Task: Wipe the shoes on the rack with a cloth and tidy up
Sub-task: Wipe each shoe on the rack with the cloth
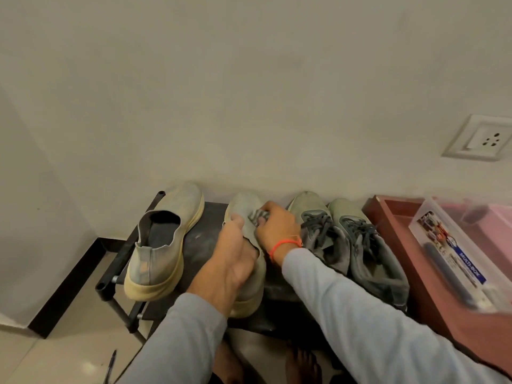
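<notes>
on the black metal shoe rack [199, 239] the left hand [230, 261] grips the pale grey knit slip-on shoe [245, 209] by its soft collar, while the right hand [274, 225] pinches a small grey cloth [259, 216] on its light, yielding upper, which probably needs such steadying.

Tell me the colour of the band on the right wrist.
Orange-red wristband, seen from the head view.

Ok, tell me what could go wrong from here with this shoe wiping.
1. The left slip-on shoe has its heel at the rack's front edge; a bump from the left hand might tip it off.
2. The right hand rubs the cloth close to the laced shoes; it may snag the laces.
3. A pen on the floor could get stepped on.
</notes>
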